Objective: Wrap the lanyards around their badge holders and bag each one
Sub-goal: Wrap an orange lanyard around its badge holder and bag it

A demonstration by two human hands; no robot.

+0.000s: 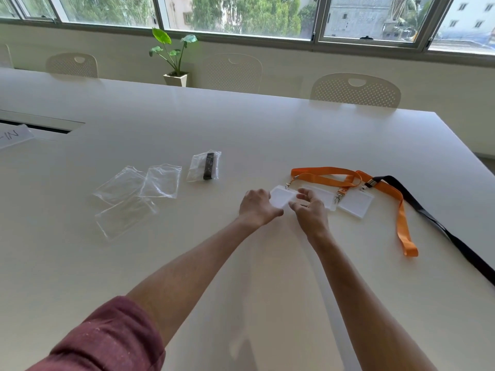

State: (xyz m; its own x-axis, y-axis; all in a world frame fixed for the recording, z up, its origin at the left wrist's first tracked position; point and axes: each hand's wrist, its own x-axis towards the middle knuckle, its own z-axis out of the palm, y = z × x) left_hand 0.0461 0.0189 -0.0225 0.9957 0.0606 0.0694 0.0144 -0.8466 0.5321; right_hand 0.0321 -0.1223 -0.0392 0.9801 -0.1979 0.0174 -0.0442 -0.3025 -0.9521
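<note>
Three clear badge holders lie in a row on the white table (241, 124). My left hand (258, 207) and my right hand (309, 207) both rest on the leftmost badge holder (282, 195), fingers curled at its edges. An orange lanyard (324, 174) is clipped to it. A second orange lanyard (401, 215) trails toward me past the right badge holder (355, 204). A black lanyard (442, 228) runs to the right edge. One sealed bag (205, 166) holds a wrapped black lanyard.
Three empty clear bags (160, 180) lie left of my hands. White chairs (356, 91) stand behind the table's far edge, with a potted plant (175, 60) by the window. A cable slot (40, 124) and a paper label (12, 135) sit at the far left.
</note>
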